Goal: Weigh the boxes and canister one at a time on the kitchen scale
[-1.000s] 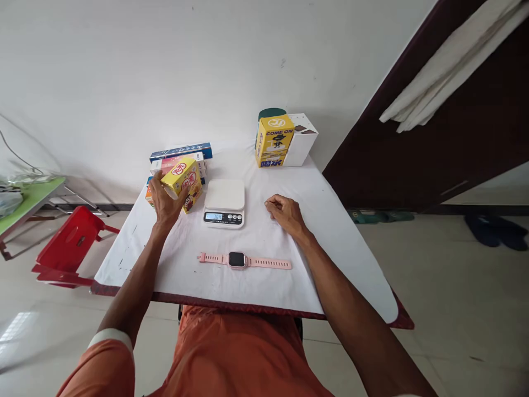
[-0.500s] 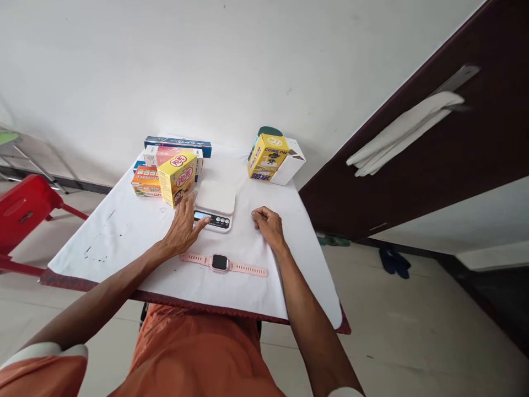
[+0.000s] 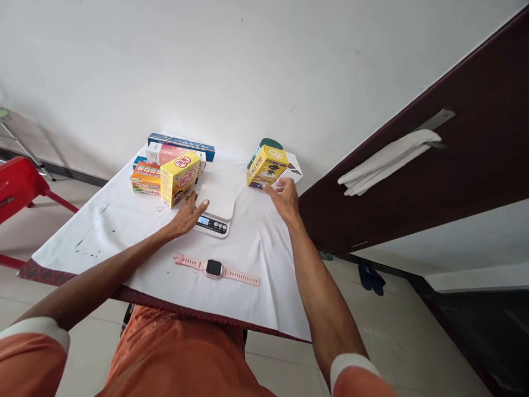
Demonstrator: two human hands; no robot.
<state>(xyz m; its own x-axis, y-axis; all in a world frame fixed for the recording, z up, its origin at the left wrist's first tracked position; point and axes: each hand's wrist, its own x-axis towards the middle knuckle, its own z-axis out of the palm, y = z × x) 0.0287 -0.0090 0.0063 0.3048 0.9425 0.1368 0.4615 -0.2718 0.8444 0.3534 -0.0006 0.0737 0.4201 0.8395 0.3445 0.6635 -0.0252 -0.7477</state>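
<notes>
My left hand (image 3: 188, 215) is open, its thumb stretched over the left edge of a white kitchen scale (image 3: 216, 203) and its fingertips close to a yellow box (image 3: 181, 179). Whether those fingers touch the box I cannot tell. The scale's plate carries nothing, and its small display is lit. My right hand (image 3: 286, 201), open with the fingers partly bent, is at the front of a yellow box with a cowboy-hat figure (image 3: 268, 165) and a white box (image 3: 294, 168). Contact with either is unclear. A pink-strapped smartwatch (image 3: 214, 268) lies flat, strap spread out, in front of the scale.
Behind the left yellow box stand an orange box (image 3: 145, 177), a pink-and-white box (image 3: 173, 154) and a long blue box (image 3: 181, 146). A dark green object (image 3: 270, 142) stands behind the cowboy-hat box. A red chair (image 3: 20, 182) is at the left; a white cloth (image 3: 388, 160) hangs on the door handle.
My right hand has moved from the cloth beside the scale, forward to the boxes at the back right, and its fingers have opened. My left hand stays by the scale. The view has shifted slightly.
</notes>
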